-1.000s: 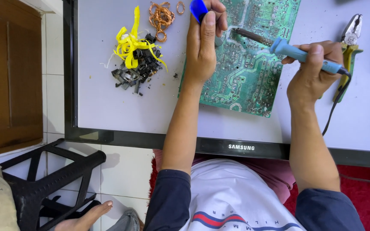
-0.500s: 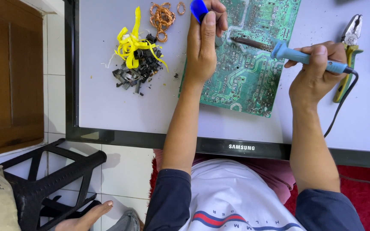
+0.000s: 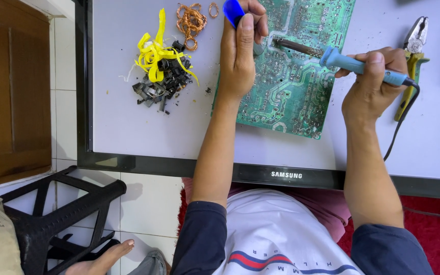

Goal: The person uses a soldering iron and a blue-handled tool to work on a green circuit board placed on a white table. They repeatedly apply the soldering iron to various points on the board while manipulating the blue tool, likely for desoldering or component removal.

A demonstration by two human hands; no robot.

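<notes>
Nearest me, past my white shirt and dark sleeves, runs the black bezel [image 3: 179, 165] of a flat screen lying face down, and its pale grey back panel [image 3: 123, 117] is my work surface. On it, right of centre, lies the green circuit board [image 3: 291, 97], solder side up, tilted, its near corner pointing toward me. My right hand [image 3: 370, 84] sits just right of the board, fingers closed around the blue handle of the soldering iron [image 3: 355, 64], whose dark metal tip reaches left over the board's far half; its black cord trails back toward the near right. My left hand [image 3: 240, 48] rests on the board's left edge, fingers wrapped shut on a blue desoldering pump [image 3: 232, 11] held upright with its nozzle end down close by the iron's tip. Left of that hand, well apart from the board, a heap of small black parts [image 3: 156, 86] tangled with yellow tape strips [image 3: 156, 51] lies on the panel, and farther off some copper wire coils [image 3: 192, 20]; I judge these to be pieces already stripped off, so a fair share is done. The board still looks crowded with solder joints, so plenty seems left. Yellow-handled pliers [image 3: 411, 56] lie at the far right, untouched.
</notes>
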